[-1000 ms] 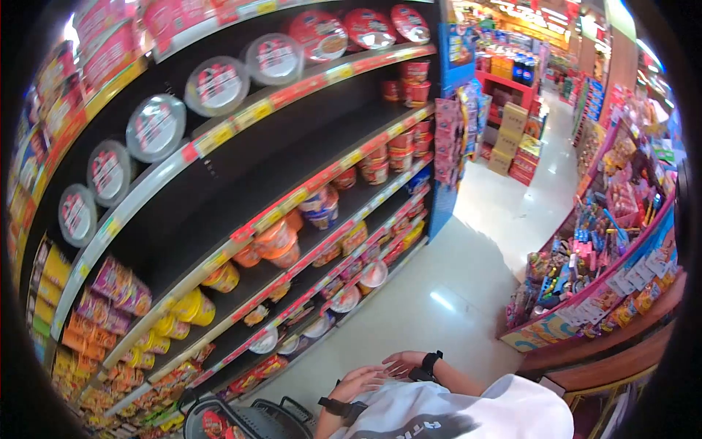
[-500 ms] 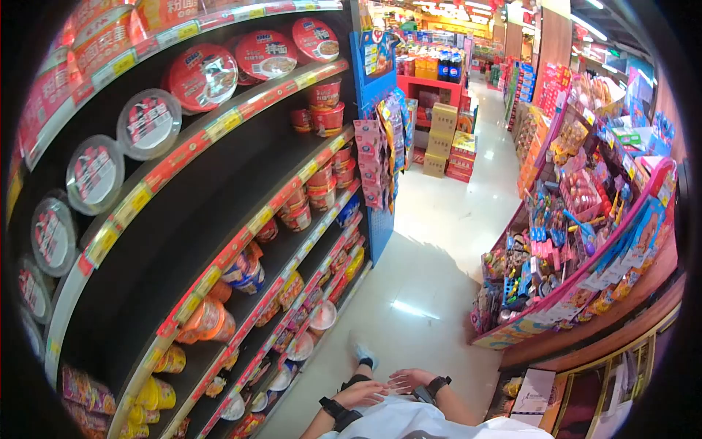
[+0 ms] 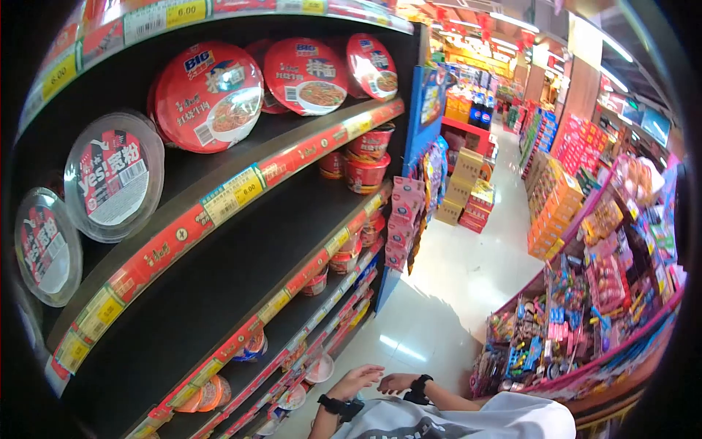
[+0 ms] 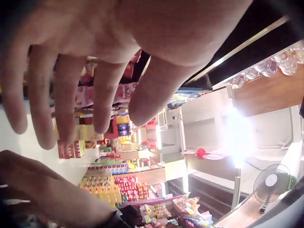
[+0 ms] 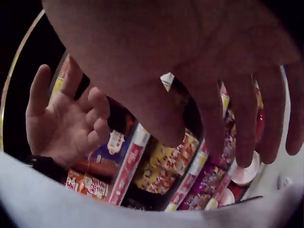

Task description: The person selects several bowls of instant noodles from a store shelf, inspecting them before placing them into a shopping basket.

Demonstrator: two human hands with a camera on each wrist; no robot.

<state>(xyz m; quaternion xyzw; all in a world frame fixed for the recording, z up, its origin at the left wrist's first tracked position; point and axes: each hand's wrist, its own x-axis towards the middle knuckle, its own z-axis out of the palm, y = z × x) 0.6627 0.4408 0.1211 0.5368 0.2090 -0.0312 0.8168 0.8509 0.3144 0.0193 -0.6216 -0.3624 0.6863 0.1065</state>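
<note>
My left hand (image 3: 357, 382) is held out in front of the white shirt (image 3: 453, 421) with relaxed fingers and nothing in it. Close beside it, my right hand (image 3: 400, 382) is also bare, its fingers loosely bent. Both wrists wear black straps. In the left wrist view the fingers (image 4: 64, 95) of the left hand spread apart and hang down. The right wrist view has the left palm (image 5: 69, 126) facing the camera. Nearest to the hands on the left is a shelf rack with red noodle bowls (image 3: 208, 95) and clear-lidded bowls (image 3: 115, 175).
Along the left runs the rack's shelf edge (image 3: 241, 194) with price labels. Pink packets (image 3: 404, 219) hang at its end. A bin of small goods (image 3: 545, 329) stands on the right. Between them lies pale floor (image 3: 431, 314), with stacked cartons (image 3: 461, 186) farther down the aisle.
The head view has moved closer to the upper shelf, so the red and clear-lidded bowls look larger. The shopping basket has left the view. Both hands stay before the body.
</note>
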